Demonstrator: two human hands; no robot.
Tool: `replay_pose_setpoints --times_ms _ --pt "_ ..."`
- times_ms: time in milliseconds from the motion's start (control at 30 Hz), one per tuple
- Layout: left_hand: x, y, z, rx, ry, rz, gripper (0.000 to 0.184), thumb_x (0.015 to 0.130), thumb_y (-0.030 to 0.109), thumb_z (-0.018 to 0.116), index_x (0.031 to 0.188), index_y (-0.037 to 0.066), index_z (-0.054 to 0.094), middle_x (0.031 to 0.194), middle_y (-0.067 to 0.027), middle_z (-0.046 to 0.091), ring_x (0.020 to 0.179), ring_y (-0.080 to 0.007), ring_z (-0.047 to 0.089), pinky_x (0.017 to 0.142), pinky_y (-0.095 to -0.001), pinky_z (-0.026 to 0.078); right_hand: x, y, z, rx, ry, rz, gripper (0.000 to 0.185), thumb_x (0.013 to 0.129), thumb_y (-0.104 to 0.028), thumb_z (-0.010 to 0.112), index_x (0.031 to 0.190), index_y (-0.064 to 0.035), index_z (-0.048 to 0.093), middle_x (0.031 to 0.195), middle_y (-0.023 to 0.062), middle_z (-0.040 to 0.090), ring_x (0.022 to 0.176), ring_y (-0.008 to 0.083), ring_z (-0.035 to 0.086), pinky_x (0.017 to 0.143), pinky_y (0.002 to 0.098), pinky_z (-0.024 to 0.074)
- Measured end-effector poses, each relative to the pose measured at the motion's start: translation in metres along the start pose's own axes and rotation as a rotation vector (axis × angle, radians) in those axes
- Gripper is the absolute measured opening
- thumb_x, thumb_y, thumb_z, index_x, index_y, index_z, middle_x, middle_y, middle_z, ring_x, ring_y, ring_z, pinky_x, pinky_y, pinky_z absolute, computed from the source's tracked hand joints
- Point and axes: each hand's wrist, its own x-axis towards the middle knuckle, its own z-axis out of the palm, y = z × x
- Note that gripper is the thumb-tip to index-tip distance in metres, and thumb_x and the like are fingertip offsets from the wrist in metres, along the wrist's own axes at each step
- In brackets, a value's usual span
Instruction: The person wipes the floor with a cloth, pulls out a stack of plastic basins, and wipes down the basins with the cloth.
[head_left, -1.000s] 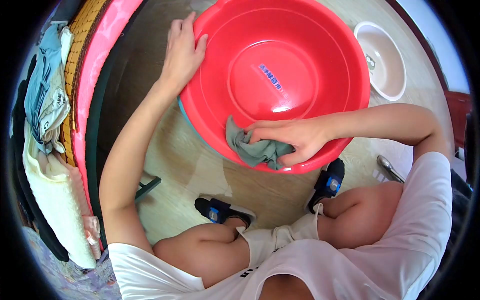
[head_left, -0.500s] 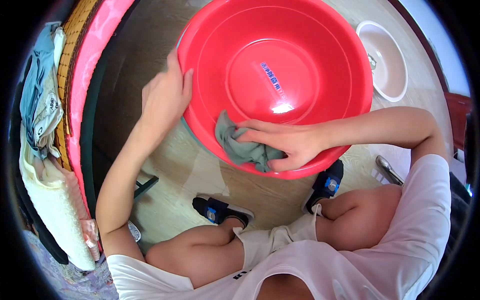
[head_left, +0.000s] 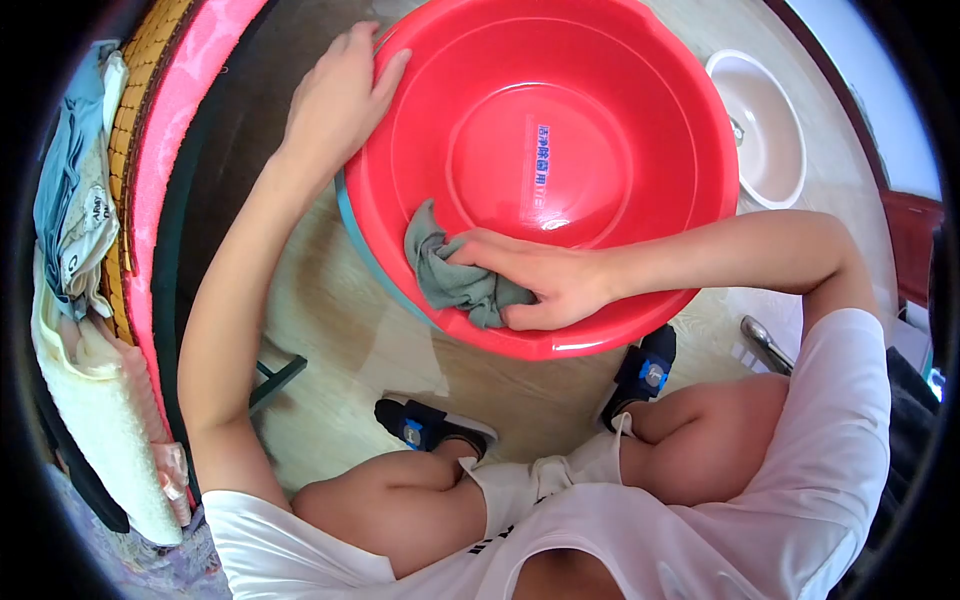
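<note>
A large red basin (head_left: 640, 150) with a line of blue printed characters on its floor takes up the upper middle of the head view. Its left rim is gripped by my left hand (head_left: 345, 95), the thumb over the inner side and the fingers along the outside. My right hand (head_left: 560, 285) is closed around a crumpled grey-green cloth (head_left: 455, 275), which lies against the near-left inner wall and rim. Below the red basin, the edge of a teal basin (head_left: 375, 265) shows on the left.
An oval white basin (head_left: 770, 130) sits on the floor to the right. At left, folded clothes and a cream towel (head_left: 100, 410) lie beside a bed edge with pink cloth (head_left: 150, 170). My slippered feet (head_left: 435, 425) are close below the basin. A metal object (head_left: 765, 343) lies at right.
The red basin has turned clockwise, its printed line now nearly upright. My left hand has moved up along the rim with it. My right hand and the cloth have shifted slightly left.
</note>
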Motion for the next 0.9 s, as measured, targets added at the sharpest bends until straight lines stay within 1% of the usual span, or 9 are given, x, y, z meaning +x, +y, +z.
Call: replay_pose_setpoints --times_ms 33,100,200,333,533,700,767,833,900 --pt "-0.011 0.007 -0.011 0.001 -0.004 -0.002 0.055 0.104 0.038 0.065 0.143 0.001 0.052 0.109 -0.0265 0.075 0.102 -0.0468 0.072 0.089 -0.0528 0.058 0.0 0.001 0.001 0.005 -0.001 -0.001 0.068 0.088 -0.01 0.064 0.149 -0.0012 0.036 0.145 0.0242 0.041 0.137 0.0417 0.047 0.117 0.0464 0.0385" --pt "-0.039 0.022 -0.039 -0.001 -0.386 -0.272 0.054 0.103 0.036 0.068 0.136 -0.004 0.051 0.107 -0.0298 0.074 0.102 -0.0476 0.073 0.089 -0.0522 0.058 -0.001 0.004 0.003 -0.01 0.007 -0.01 0.068 0.088 -0.01 0.064 0.149 -0.0015 0.037 0.145 0.0243 0.042 0.137 0.0416 0.047 0.117 0.0466 0.039" --pt "-0.073 0.036 -0.055 -0.2 -0.503 -0.359 0.054 0.102 0.03 0.07 0.134 -0.006 0.048 0.108 -0.0328 0.073 0.102 -0.0486 0.073 0.088 -0.053 0.058 -0.001 0.001 0.002 -0.001 -0.003 0.009 0.068 0.088 -0.011 0.064 0.149 -0.0016 0.036 0.145 0.0241 0.042 0.138 0.0414 0.047 0.117 0.0469 0.0397" --pt "-0.084 0.033 -0.044 -0.324 -0.457 -0.425 0.052 0.101 0.024 0.07 0.136 -0.005 0.046 0.11 -0.0334 0.073 0.106 -0.0486 0.072 0.091 -0.053 0.057 -0.003 0.001 0.007 -0.002 0.011 0.027 0.068 0.088 -0.011 0.065 0.15 -0.002 0.037 0.145 0.0234 0.043 0.137 0.0411 0.048 0.116 0.0465 0.0405" --pt "-0.047 0.011 -0.031 -0.168 -0.407 -0.225 0.062 0.104 0.024 0.065 0.153 -0.002 0.038 0.117 -0.0337 0.071 0.112 -0.0481 0.07 0.096 -0.0533 0.055 0.009 0.002 0.013 0.0 0.064 0.014 0.068 0.086 -0.005 0.062 0.149 -0.0018 0.036 0.145 0.021 0.041 0.137 0.0365 0.047 0.115 0.0427 0.0386" --pt "0.003 -0.012 -0.012 -0.11 -0.4 -0.078 0.06 0.102 0.027 0.065 0.154 0.007 0.042 0.121 -0.0288 0.072 0.115 -0.046 0.069 0.097 -0.0533 0.056 0.01 0.006 0.018 0.008 0.087 0.014 0.063 0.09 -0.014 0.066 0.146 -0.0034 0.039 0.138 0.0228 0.045 0.132 0.0403 0.049 0.113 0.0453 0.0418" --pt "0.029 -0.005 -0.011 0.181 -0.444 -0.015 0.059 0.102 0.029 0.065 0.154 0.012 0.043 0.12 -0.0273 0.073 0.115 -0.0448 0.07 0.098 -0.0526 0.056 0.008 0.006 0.016 -0.012 0.087 0.022 0.063 0.09 -0.014 0.066 0.146 -0.0033 0.039 0.137 0.0229 0.046 0.132 0.0404 0.049 0.113 0.0455 0.0417" --pt "0.05 -0.007 0.0 0.21 -0.422 0.014 0.059 0.101 0.032 0.067 0.153 0.015 0.046 0.123 -0.0242 0.072 0.115 -0.0431 0.069 0.099 -0.0514 0.056 0.01 0.006 0.014 -0.028 0.076 0.031 0.063 0.09 -0.015 0.066 0.146 -0.0032 0.039 0.136 0.023 0.047 0.132 0.0405 0.049 0.113 0.0457 0.0416" --pt "0.06 -0.006 0.005 0.177 -0.272 0.164 0.059 0.099 0.035 0.068 0.152 0.016 0.05 0.127 -0.0219 0.069 0.117 -0.0424 0.067 0.099 -0.0513 0.056 0.017 0.007 0.012 -0.058 0.174 0.026 0.063 0.09 -0.016 0.066 0.145 -0.003 0.039 0.134 0.0237 0.048 0.131 0.041 0.05 0.113 0.0463 0.0416"
